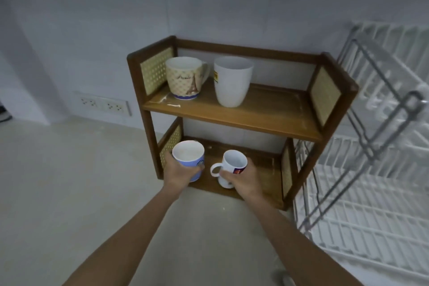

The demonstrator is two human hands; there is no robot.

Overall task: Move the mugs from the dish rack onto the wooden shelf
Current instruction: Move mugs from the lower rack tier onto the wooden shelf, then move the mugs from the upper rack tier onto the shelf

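A two-tier wooden shelf (232,114) with woven side panels stands against the wall. On its top board sit a cream Eiffel-tower mug (184,80) and a tall white cup (232,81). My left hand (180,172) grips a blue mug (189,160) at the left front of the bottom board. My right hand (241,180) holds a small white mug (231,166) with a red and blue print, handle pointing left, over the bottom board. The white wire dish rack (371,169) stands to the right, and no mugs show in it.
The shelf and rack rest on a pale counter (69,181). A strip of wall sockets (102,104) sits low on the wall to the left. The right half of both shelf boards is bare. The rack's metal frame (380,104) leans close to the shelf's right side.
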